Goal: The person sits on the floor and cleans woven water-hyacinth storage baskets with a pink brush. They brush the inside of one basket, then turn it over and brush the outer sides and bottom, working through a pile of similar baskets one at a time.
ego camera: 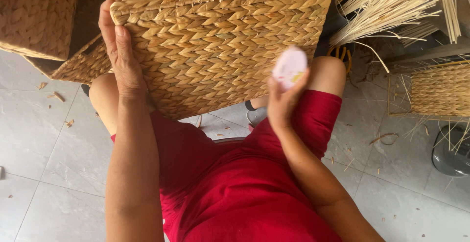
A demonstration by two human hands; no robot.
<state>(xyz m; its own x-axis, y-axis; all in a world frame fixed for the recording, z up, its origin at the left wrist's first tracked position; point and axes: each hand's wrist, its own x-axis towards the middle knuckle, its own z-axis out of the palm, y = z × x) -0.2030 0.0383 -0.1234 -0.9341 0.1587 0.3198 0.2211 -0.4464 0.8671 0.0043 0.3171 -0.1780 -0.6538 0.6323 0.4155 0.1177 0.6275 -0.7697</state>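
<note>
Steadying a large woven basket on the lap, the person sits in red clothing with both knees under it. The left hand lies flat against the basket's left edge, fingers stretched upward along the corner, palm pressing on the weave rather than closing around anything. The right hand is raised in front of the basket's lower right part and pinches a small pale pink object between thumb and fingers; what the object is cannot be told, as it is blurred.

The step in hand looks like close finishing or checking of the basket's woven face, with the left hand bracing and the right bringing its small item to the surface. The next move, as a judgement, calls for the brace to stay firm at the corner while the right hand meets the weave without pushing the basket off the knees.

Room is tight at the far side: another woven basket crowds the far left, loose straw stalks fan out at the far right, and a smaller woven piece in a wire frame stands to the right. The tiled floor on the near left and near right gives the freest room.
</note>
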